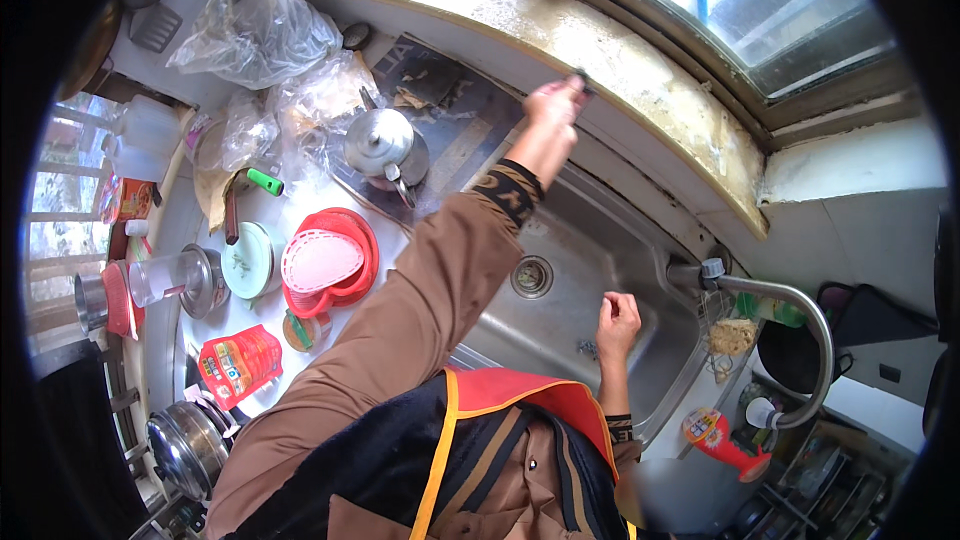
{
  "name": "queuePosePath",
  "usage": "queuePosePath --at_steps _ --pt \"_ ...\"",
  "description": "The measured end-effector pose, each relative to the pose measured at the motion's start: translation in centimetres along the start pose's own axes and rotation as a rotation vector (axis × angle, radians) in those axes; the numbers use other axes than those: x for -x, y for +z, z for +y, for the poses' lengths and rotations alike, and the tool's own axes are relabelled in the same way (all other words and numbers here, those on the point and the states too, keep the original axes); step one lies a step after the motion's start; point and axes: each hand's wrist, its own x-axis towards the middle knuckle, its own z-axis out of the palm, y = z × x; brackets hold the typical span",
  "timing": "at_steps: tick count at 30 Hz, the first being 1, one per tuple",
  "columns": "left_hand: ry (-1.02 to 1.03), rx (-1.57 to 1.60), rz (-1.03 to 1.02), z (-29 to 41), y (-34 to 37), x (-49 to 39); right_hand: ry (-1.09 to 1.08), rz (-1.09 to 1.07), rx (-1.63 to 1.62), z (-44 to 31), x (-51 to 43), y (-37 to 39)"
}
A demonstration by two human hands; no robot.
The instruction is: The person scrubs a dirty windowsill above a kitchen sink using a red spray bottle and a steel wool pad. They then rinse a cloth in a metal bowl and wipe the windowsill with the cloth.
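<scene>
My left hand (553,111) reaches across the back of the sink to the edge of the stone window ledge (525,30). Its fingers pinch a small dark object (585,80), too small to identify. Over the right part of the stainless steel sink (577,262), my right hand (619,321) is curled, with nothing visible in it. Small dark bits (587,349) lie on the sink's bottom beside that hand. The drain strainer (532,277) sits between the two hands. A curved metal faucet (821,330) rises at the sink's right end.
Left of the sink stand a metal kettle (380,142), red plastic baskets (364,232), a pale green lidded bowl (247,259) and a red pouch (241,364). Plastic bags (255,30) fill the back left. A sponge (732,336) and red bottle (716,435) are at right.
</scene>
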Motion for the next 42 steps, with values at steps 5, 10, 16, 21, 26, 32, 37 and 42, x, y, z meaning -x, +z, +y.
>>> queuePosePath --at_steps 5,10,16,21,26,32,37,42 --pt "-0.069 -0.110 -0.125 -5.5 2.5 4.7 -0.064 -0.066 -0.075 -2.2 -2.0 2.4" --pt "0.159 -0.036 0.115 2.2 -0.9 -1.7 -0.062 -0.018 -0.073 -0.8 -1.7 0.2" --pt "0.365 0.099 0.096 9.1 -3.7 -6.4 0.100 0.024 -0.016 2.9 0.9 -1.9" --pt "0.073 -0.101 0.064 1.7 -1.4 -2.1 0.033 -0.056 -0.088 0.7 -0.6 1.4" --pt "0.258 -0.092 0.168 8.1 -3.1 -5.3 -0.011 -0.037 -0.123 -1.0 -2.2 1.0" --pt "0.194 -0.074 0.163 9.0 -3.3 -5.6 0.084 -0.034 0.034 -0.5 -1.1 0.4" --pt "0.104 -0.053 -0.029 2.2 -1.4 -2.0 -0.060 -0.074 -0.086 -2.4 -2.2 4.2" --pt "0.173 0.094 0.142 10.3 -3.8 -6.6 -0.032 -0.058 -0.050 -1.6 -2.5 1.0"
